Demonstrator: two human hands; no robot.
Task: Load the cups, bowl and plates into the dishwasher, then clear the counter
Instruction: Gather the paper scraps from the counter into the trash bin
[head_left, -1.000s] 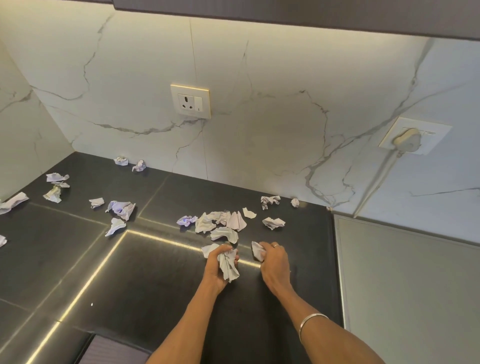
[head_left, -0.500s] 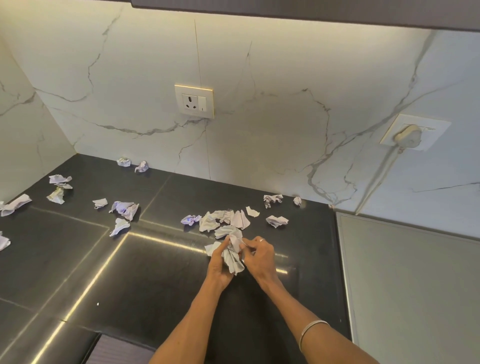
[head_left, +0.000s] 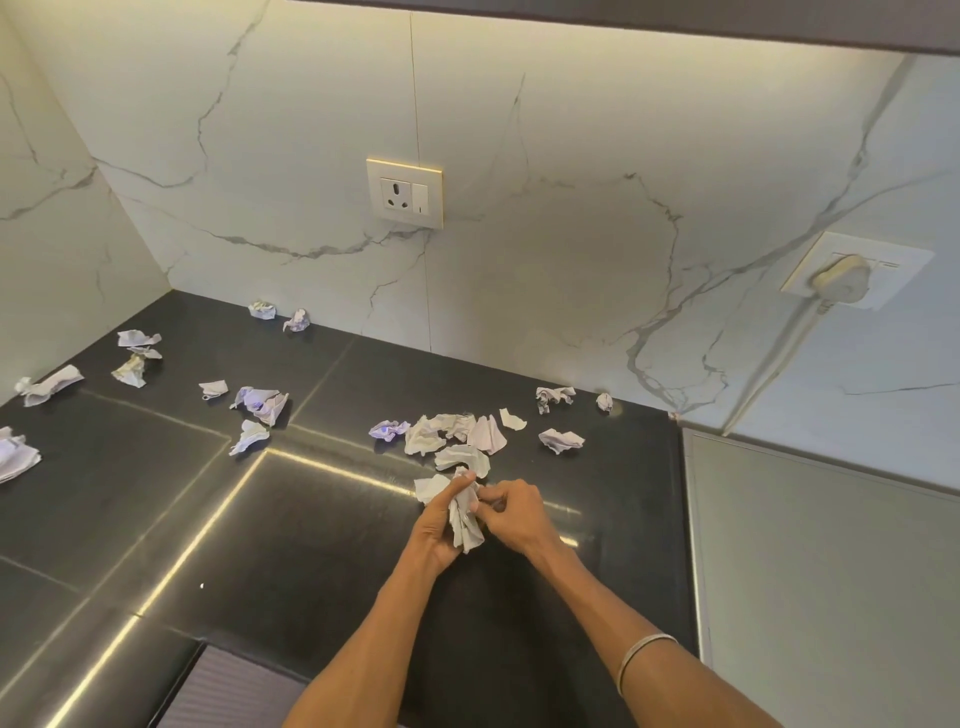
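Left hand (head_left: 439, 525) grips paper wad (head_left: 464, 517) above worktop (head_left: 311, 545); right hand (head_left: 511, 512) fingers pinch scrap into it. Advice: compact wad firmly, then gather nearest scraps (head_left: 447, 434).

Crumpled paper (head_left: 464, 514) in both hands

Paper scraps (head_left: 451, 432) across the counter (head_left: 156, 493), wall socket (head_left: 404, 193) behind, plugged socket (head_left: 852, 273) rightward.
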